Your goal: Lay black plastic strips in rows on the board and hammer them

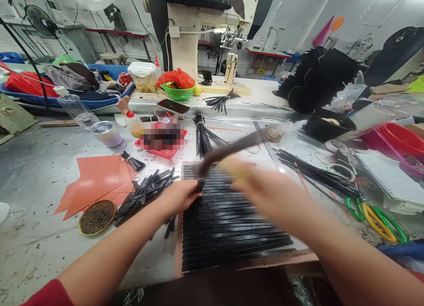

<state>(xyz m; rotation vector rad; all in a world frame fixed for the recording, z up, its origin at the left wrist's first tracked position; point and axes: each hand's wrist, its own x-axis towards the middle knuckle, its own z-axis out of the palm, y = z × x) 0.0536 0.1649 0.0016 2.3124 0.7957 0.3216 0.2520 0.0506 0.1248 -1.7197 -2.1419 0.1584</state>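
My left hand [183, 195] is closed at the left edge of a panel of black strips [228, 222], laid side by side on a tan backing. Its fingertips pinch the end of a dark strip [200, 185]. Over the panel, my right hand [248, 182] is smeared by motion and wrapped round a yellowish handle. A dark, curved, hammer-like tool [228, 151] extends from it, one end just above my left fingertips. Loose black strips [149, 191] lie in a pile left of the panel. A tied bundle of strips [202, 136] stands beyond it.
Orange sheets [96, 178] and a round dish [97, 217] lie left. Behind are a jar [106, 134], a red tray [160, 151] and a sewing machine [183, 45]. More strips [318, 173], green-and-yellow-handled scissors [377, 220] and a notebook [391, 178] lie right.
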